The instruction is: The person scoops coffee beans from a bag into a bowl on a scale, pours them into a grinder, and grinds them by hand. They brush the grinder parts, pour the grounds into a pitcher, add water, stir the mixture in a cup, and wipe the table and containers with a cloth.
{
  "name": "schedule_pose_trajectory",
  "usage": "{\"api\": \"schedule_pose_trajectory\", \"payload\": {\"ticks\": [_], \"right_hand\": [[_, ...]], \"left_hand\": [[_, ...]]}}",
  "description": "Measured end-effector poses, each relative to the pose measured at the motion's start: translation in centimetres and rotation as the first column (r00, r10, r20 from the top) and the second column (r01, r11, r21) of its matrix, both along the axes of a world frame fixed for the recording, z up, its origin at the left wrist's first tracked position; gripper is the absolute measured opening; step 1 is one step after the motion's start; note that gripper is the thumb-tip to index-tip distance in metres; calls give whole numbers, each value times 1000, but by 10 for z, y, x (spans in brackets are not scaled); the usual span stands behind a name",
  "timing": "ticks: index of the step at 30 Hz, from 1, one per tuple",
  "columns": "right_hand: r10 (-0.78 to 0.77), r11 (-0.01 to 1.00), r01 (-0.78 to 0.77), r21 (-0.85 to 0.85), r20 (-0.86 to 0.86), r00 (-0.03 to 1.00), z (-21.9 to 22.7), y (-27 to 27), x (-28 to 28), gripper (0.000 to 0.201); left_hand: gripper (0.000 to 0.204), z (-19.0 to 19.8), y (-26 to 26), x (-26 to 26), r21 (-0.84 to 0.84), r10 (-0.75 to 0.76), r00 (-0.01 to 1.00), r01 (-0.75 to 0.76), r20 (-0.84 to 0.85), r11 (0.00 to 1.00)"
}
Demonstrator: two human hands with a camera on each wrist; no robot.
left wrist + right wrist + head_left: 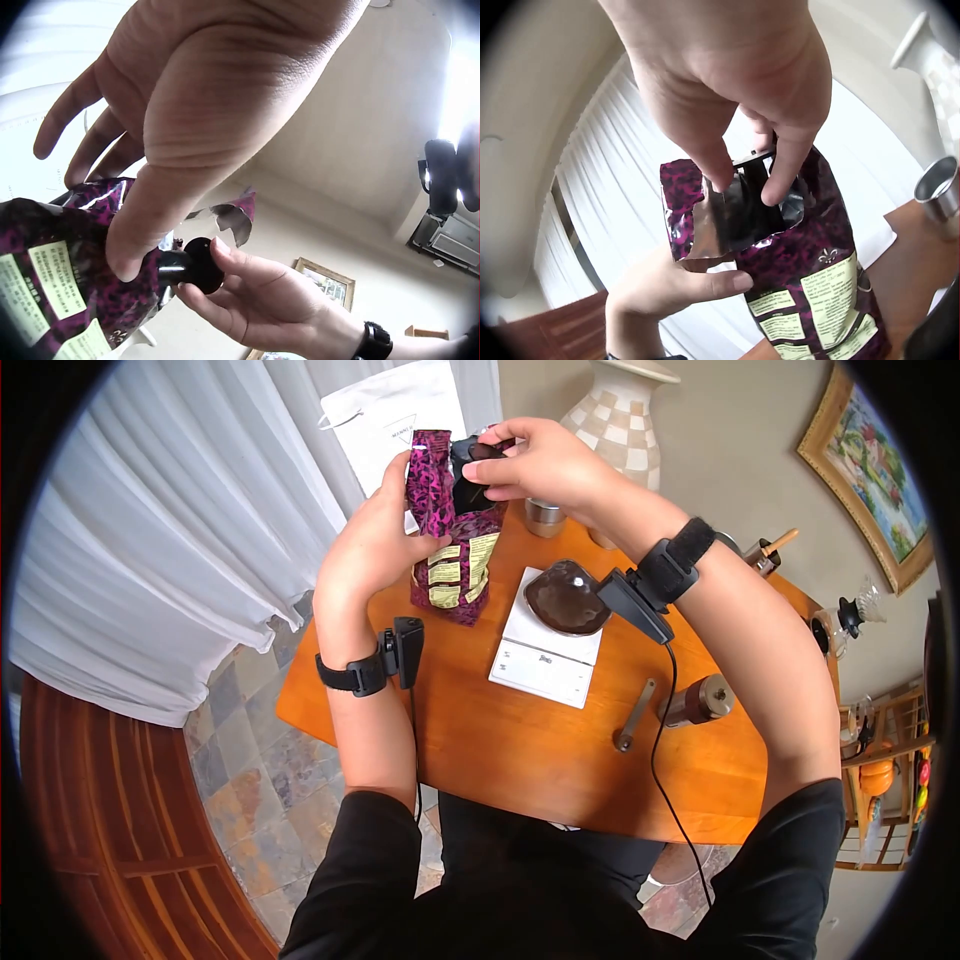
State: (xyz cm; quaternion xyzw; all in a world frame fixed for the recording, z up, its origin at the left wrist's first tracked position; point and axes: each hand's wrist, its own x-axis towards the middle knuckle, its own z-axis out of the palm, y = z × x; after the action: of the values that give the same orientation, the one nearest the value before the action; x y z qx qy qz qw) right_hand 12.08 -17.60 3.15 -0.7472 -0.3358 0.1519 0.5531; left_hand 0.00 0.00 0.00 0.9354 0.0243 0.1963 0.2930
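A purple-and-black patterned coffee bag [462, 575] with pale yellow labels stands at the table's far left edge, its top torn open. My left hand [365, 555] grips the bag near its top, thumb on the front and fingers behind. At the mouth, my right hand [545, 460] pinches a black scoop [202, 266] by its rounded end. The scoop's shaft runs into the opening [754, 202], and its lower part is hidden inside the bag. In the right wrist view, thumb and fingers reach down at the torn edge.
A dark glossy dish [568, 598] sits on a white scale [545, 670]. Nearer me lie a metal crank handle [636, 715] and a hand grinder [700, 700]. A metal cup [545, 517], a vase [620, 430] and a white drawstring bag [380, 420] stand behind.
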Motion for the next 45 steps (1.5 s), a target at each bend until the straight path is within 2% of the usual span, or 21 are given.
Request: {"api": "schedule_pose_trajectory", "payload": {"ticks": [1,11,13,21,24,25,26,28,31,32,34,35,36,38,40,42,44,45], "right_hand": [[-16,998,19,65,-55,998,-1,1,-1,55],[14,990,12,139,-187,982,7,-36,-2,53],[12,954,69,292,-266,964,6,-45,0,54],[53,905,95,415,-331,942,4,-82,5,48],[69,879,105,464,-344,936,-5,-91,12,53],[71,872,122,475,-369,927,-5,-94,12,44],[72,874,122,471,-372,925,-6,-96,14,44],[147,869,92,486,-431,890,-7,-100,19,28],[200,852,86,516,-474,858,-6,-113,19,17],[197,857,86,508,-477,857,-6,-120,22,17],[240,882,-2,471,-445,863,-3,-138,25,30],[194,901,1,434,-405,894,-2,-146,22,39],[180,909,13,416,-420,890,-1,-153,19,39],[38,981,13,192,-259,965,0,-164,12,47],[15,983,26,182,-222,975,-6,-168,1,50],[-7,998,15,55,-141,990,-11,-173,-4,51],[-32,996,20,-93,-134,990,-9,-172,-15,53],[-33,990,33,-138,0,999,-15,-171,-19,53]], "left_hand": [[99,0,1,0,2,2,1000,-2,-1,1000],[95,-2,0,0,-13,-37,999,38,33,999],[94,-1,-1,0,7,-37,999,36,36,999],[96,-5,5,4,-50,-23,1000,24,7,998],[96,-4,2,2,-21,-7,1000,7,8,1000],[94,-4,1,2,-24,-18,1000,18,24,1000],[94,-5,2,1,-28,-15,1000,16,21,999],[94,-5,4,3,-21,-23,999,23,25,1000],[92,-9,8,5,-52,-41,999,42,30,998],[92,-10,10,5,-61,-40,999,41,29,997],[91,-13,12,7,-3,-42,997,42,60,999],[87,-16,15,10,6,-50,996,50,73,999],[87,-19,16,9,-14,-56,997,57,61,998],[85,-16,13,9,3,-84,993,84,81,996],[83,-17,12,8,-13,-83,993,84,86,996],[83,-16,12,9,13,-69,995,68,74,998],[80,-12,12,8,-13,-57,998,57,8,998],[79,-14,14,8,-11,-71,997,71,29,997]]}}
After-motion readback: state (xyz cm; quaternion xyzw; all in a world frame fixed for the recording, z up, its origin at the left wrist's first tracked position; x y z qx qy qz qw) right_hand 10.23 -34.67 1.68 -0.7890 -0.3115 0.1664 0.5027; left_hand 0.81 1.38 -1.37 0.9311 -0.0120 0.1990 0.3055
